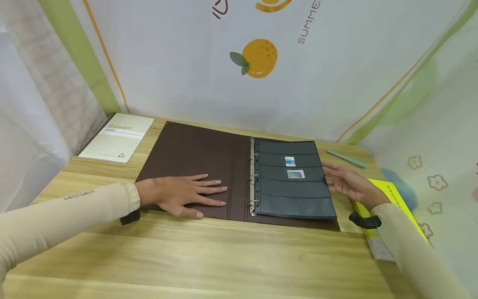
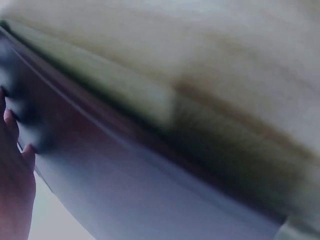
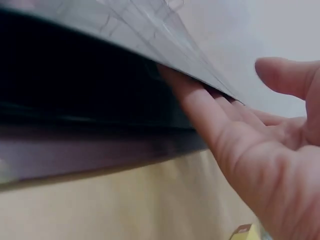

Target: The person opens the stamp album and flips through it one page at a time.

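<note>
A dark brown ring binder (image 1: 201, 153) lies opened flat on the table. On its right half are black stamp album pages (image 1: 295, 189) with clear pocket strips, held by metal rings (image 1: 252, 178). Two small stamps, a blue one (image 1: 289, 161) and a green-blue one (image 1: 296, 174), sit in the upper pockets. My left hand (image 1: 188, 193) rests with fingers spread on the inside of the left cover. My right hand (image 1: 347, 182) is at the pages' right edge. In the right wrist view its straight fingers (image 3: 200, 102) reach under the top page, thumb held apart above.
A Gambit notepad (image 1: 117, 139) lies at the back left. Behind my right hand is a green pen-like stick (image 1: 346, 158). A bright yellow booklet (image 1: 396, 199) lies under my right forearm. A white printed curtain (image 1: 186, 70) hangs behind the table.
</note>
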A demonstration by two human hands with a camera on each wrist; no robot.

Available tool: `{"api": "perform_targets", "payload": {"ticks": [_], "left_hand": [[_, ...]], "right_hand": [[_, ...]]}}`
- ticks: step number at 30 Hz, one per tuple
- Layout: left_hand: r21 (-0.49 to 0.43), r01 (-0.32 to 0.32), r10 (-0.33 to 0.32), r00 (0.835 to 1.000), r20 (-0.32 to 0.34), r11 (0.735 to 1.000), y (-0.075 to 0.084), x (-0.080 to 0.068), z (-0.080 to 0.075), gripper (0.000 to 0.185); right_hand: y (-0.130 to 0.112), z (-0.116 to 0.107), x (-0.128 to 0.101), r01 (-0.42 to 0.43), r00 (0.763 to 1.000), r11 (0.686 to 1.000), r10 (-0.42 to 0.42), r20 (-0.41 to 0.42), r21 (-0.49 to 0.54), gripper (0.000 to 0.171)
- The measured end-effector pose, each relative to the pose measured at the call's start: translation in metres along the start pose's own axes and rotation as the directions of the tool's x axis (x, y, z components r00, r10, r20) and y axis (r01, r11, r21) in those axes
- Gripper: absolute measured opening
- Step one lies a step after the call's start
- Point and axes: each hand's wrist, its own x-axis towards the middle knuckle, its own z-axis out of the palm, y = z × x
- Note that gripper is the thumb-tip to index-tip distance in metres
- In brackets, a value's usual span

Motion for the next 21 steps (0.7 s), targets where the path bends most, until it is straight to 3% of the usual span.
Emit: {"api": "perform_targets", "payload": {"ticks": [2,4,9,16,21], "left_hand": [[-0.002,0.001,-0.001,1.000,-0.003,1.000,0.000,0.000,-0.002,0.059],[-0.002,0.002,-0.002,1.000,-0.008,1.000,0.000,0.000,-0.003,0.057],[0.000,0.005,-0.005,1.000,-0.009,1.000,0.002,0.001,-0.004,0.057],[0.007,0.010,-0.010,1.000,-0.027,1.000,0.003,0.001,-0.004,0.057],[0.011,0.024,-0.024,1.000,-0.010,1.000,0.004,0.002,-0.006,0.057]], "right_hand": [[0.006,0.005,-0.010,-0.013,0.997,0.994,0.006,0.074,0.105,0.065],[0.012,0.011,-0.018,-0.027,0.996,0.984,0.011,0.091,0.175,0.067],[0.018,0.025,-0.027,-0.003,1.000,0.977,0.007,-0.016,0.215,0.073],[-0.011,0.044,-0.028,0.028,0.997,0.997,-0.024,-0.068,0.065,0.075],[-0.050,0.072,-0.026,-0.003,0.985,0.990,-0.021,-0.172,-0.139,0.078]]}}
